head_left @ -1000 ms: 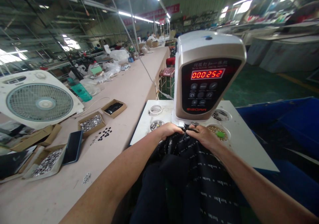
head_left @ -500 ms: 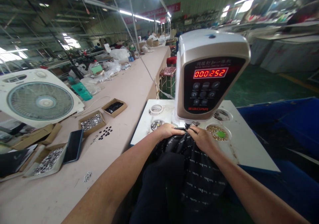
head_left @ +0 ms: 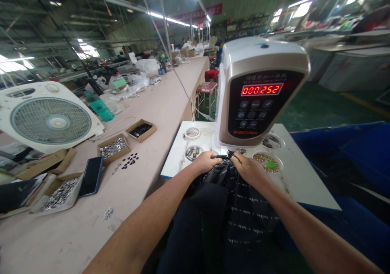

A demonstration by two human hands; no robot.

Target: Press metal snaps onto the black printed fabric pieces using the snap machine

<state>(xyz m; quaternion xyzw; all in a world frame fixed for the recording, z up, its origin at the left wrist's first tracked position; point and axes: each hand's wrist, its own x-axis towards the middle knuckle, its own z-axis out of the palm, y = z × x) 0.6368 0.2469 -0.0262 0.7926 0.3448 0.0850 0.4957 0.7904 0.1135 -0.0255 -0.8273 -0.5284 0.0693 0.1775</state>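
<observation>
From here I see the left hand (head_left: pixel 205 162) and right hand (head_left: pixel 247 168) each pinching the edge of black lettered fabric (head_left: pixel 246 209), bunched between and below them, the button-attaching machine (head_left: pixel 265 103) just beyond. That edge looks mid-work; whether a fastener is set, I cannot tell. Silvery fasteners (head_left: pixel 113 147) lie loose well left of both hands.

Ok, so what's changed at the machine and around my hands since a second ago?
The left hand and right hand have eased slightly apart along the top edge of the black cloth, so the gap between them is wider. Neither has let go. The camera view has shifted a little too. The display on the machine still reads 000252; the fan and phone stayed put.
</observation>
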